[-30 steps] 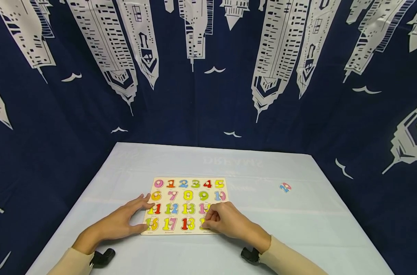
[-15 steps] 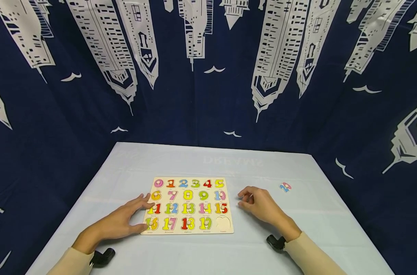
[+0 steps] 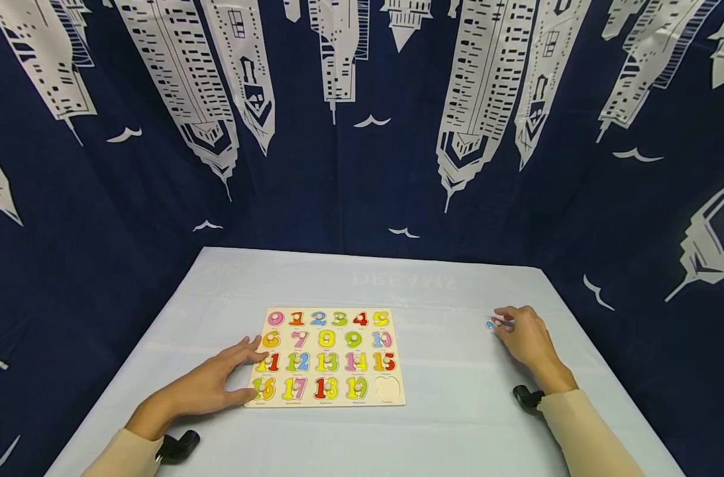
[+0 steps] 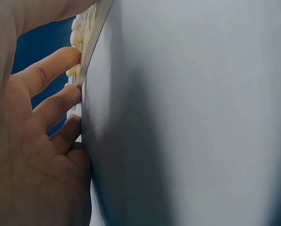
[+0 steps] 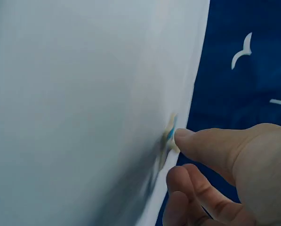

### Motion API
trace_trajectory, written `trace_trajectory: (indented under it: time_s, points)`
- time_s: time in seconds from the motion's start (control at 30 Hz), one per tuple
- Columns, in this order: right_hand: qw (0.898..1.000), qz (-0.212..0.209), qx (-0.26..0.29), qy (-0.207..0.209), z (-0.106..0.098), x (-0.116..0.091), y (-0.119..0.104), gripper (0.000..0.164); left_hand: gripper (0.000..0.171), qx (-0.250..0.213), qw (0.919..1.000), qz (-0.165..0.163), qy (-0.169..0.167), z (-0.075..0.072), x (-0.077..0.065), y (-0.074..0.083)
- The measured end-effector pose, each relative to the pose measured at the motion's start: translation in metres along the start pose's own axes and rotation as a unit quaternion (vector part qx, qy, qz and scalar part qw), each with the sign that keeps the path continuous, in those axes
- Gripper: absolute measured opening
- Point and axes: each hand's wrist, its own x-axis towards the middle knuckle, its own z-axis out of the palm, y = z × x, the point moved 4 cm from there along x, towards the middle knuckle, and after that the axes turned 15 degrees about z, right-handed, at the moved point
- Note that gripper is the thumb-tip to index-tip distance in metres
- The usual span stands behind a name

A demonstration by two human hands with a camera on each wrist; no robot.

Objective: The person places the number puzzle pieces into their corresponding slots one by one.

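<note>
A wooden number puzzle board (image 3: 400, 379) lies on the table with knobbed pieces from 0 to 19 in their places. Its bottom right recess (image 3: 388, 391) holds no piece. My left hand (image 3: 209, 384) rests at the board's left edge, fingers spread; the left wrist view shows its fingers (image 4: 60, 101) against that edge. Off to the right, my right hand (image 3: 531, 341) pinches the blue and pink number 20 puzzle piece (image 3: 491, 324) at table level. Fingers partly cover this piece in the head view, and it looks blurred beside the thumb (image 5: 185, 136) in the right wrist view.
A white cloth covers the table (image 3: 445, 397). Behind and around it hangs a dark blue curtain (image 3: 350, 179) printed with white buildings and birds. Each wrist carries a small black camera, such as the left camera (image 3: 179, 447).
My right hand has left the 19 piece on the board and travelled right and away from me to the number 20 puzzle piece, now between its fingers. My left hand has stayed put.
</note>
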Motion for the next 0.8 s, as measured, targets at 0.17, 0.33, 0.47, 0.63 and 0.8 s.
trace_trajectory:
  time_s: [0.17,0.33,0.47,0.63,0.8]
  points:
    - [0.999,0.019,-0.005,-0.029,0.000,0.007,0.014,0.019,0.063,0.000,1.0000,-0.003,0.000,0.000,-0.001,0.000]
    - [0.999,0.020,-0.006,-0.031,0.001,0.011,0.016,0.010,0.063,-0.001,0.9999,-0.010,0.001,0.000,0.000,0.001]
    - [0.999,0.024,-0.016,-0.043,0.002,0.008,0.011,0.009,0.063,-0.002,0.9999,-0.013,-0.001,0.000,0.000,0.000]
    - [0.998,0.021,-0.015,-0.049,0.004,-0.001,-0.001,0.011,0.064,-0.006,0.9999,-0.010,-0.006,-0.001,0.001,0.000]
    - [0.999,-0.007,-0.005,-0.044,0.008,-0.013,-0.024,0.010,0.065,-0.013,0.9998,-0.014,-0.007,-0.001,0.001,0.000]
